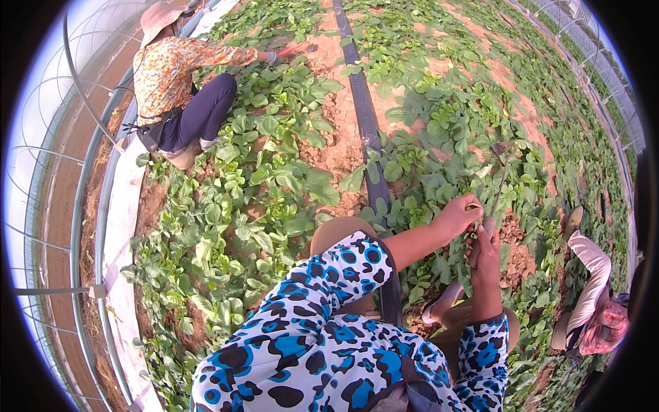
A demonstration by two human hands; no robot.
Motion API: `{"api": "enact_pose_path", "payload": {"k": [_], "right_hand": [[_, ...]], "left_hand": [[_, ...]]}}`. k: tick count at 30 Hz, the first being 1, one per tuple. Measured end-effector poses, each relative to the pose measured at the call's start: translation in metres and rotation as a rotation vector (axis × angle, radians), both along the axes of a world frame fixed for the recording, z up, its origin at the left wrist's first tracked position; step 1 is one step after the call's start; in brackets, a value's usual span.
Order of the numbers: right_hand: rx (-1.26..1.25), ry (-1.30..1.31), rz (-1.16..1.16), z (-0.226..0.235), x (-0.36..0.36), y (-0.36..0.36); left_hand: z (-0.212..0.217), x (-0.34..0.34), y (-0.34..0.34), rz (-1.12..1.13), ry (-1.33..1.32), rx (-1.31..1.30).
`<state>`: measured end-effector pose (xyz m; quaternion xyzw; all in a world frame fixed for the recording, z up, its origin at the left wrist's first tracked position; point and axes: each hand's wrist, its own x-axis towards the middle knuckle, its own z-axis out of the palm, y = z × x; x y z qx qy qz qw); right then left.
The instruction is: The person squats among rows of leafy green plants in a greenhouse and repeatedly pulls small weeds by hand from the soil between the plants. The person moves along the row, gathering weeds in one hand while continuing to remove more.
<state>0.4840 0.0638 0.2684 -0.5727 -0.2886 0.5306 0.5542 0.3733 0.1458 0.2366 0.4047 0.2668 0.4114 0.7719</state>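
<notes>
Low leafy green plants [439, 130] grow in reddish soil in front of me. My left hand [458, 216] reaches out from a blue, white and black patterned sleeve and is closed on a small plant stem [473, 206] among the leaves. Just below and to its right, my right hand [484, 253] grips a thin grey shaft [497, 189]. The shaft rises to a dark head above the plants; I cannot tell what kind of tool it is. The two hands almost touch. A tan rounded shape, perhaps a knee or hat brim [336, 230], sits under my left arm.
A black strip [364, 117] runs down the bed between plant rows. A crouching person in a floral shirt [171, 75] works at the upper left with a red-handled tool. Another person with a pink sleeve [594, 264] bends at the right. White film [123, 206] and metal hoops line the left edge.
</notes>
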Motion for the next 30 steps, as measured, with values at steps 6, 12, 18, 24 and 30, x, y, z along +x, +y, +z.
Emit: {"api": "enact_pose_path", "payload": {"k": [6,12,18,24,30], "right_hand": [[0.032,0.088,0.012,-0.012,0.01,0.005],[-0.027,0.108,-0.005,-0.006,0.003,0.002],[0.041,0.168,0.024,-0.012,0.003,0.002],[0.061,0.226,0.034,-0.015,0.019,0.006],[-0.001,0.311,-0.036,-0.012,0.026,0.003]], "left_hand": [[-0.005,0.004,-0.008,0.002,0.061,-0.053],[-0.01,0.01,-0.014,0.037,0.231,0.021],[-0.004,0.011,-0.023,0.183,0.321,0.136],[0.0,0.01,-0.022,0.023,0.264,0.067],[-0.031,0.025,-0.026,0.139,0.366,0.399]]}}
